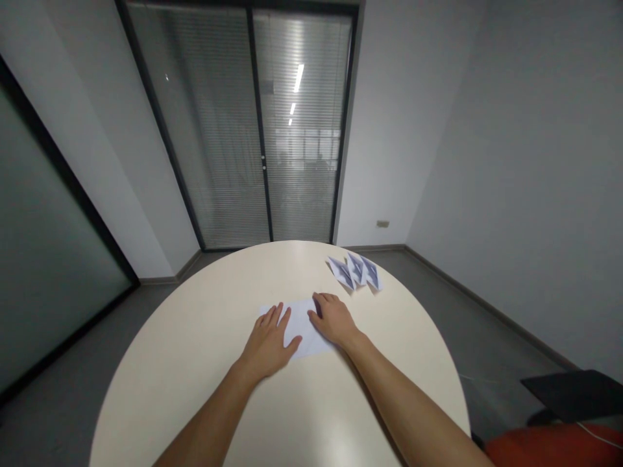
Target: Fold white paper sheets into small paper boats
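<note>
A sheet of white paper (304, 327) lies on the round table in front of me. My left hand (270, 340) rests flat on the left part of the sheet, its fingers spread and pointing away from me. Over the right edge of the paper is my right hand (335, 318); its fingers are bent and press down, with the thumb apart from the forefinger. Each hand hides part of the sheet's edges. Beyond my right hand, three folded paper pieces (356, 271), white with grey-blue faces, stand side by side near the table's far right edge.
The cream round table (195, 363) reaches close to a glass door (302, 181) with blinds. At the lower right are a red seat (545, 447) and a flat black object (574, 392) with a pale cable. A wall socket (383, 224) is past the table.
</note>
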The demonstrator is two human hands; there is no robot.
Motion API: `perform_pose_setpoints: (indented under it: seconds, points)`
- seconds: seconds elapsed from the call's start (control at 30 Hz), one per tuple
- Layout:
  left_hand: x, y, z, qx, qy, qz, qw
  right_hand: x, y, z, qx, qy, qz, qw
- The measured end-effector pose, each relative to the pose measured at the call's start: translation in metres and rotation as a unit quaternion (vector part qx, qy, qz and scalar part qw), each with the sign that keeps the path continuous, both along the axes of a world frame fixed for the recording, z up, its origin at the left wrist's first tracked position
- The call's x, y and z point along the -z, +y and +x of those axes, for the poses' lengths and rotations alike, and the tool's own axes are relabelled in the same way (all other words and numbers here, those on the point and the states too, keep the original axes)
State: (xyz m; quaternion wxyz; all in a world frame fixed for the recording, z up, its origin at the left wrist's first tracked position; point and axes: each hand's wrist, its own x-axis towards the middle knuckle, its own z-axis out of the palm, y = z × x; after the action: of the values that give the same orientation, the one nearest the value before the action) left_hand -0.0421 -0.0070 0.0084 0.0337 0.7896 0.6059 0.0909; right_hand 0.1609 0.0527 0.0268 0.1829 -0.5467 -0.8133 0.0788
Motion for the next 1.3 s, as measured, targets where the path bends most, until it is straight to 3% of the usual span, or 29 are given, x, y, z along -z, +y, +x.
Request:
perform_pose_setpoints:
  seconds: [0.17, 0.33, 0.87, 1.07, 1.3]
  points:
    - [-0.006, 0.001, -0.001, -0.002, -0.022, 0.045, 0.999, -0.002, 0.005, 0.004, -0.022, 0.007, 0.003, 1.0]
    - [-0.002, 0.007, -0.003, 0.007, -0.051, 0.083, 0.995, -0.001, 0.005, 0.005, -0.041, 0.002, 0.001, 0.999]
    - [0.006, 0.017, -0.009, 0.0, -0.075, 0.107, 0.991, 0.002, 0.004, 0.005, -0.066, -0.005, 0.006, 0.998]
    - [0.005, 0.019, -0.01, 0.018, -0.093, 0.131, 0.987, 0.002, 0.002, 0.003, -0.117, 0.021, 0.035, 0.992]
    - [0.01, 0.021, -0.01, 0.005, -0.084, 0.134, 0.987, -0.004, 0.001, 0.002, -0.092, 0.025, 0.048, 0.994]
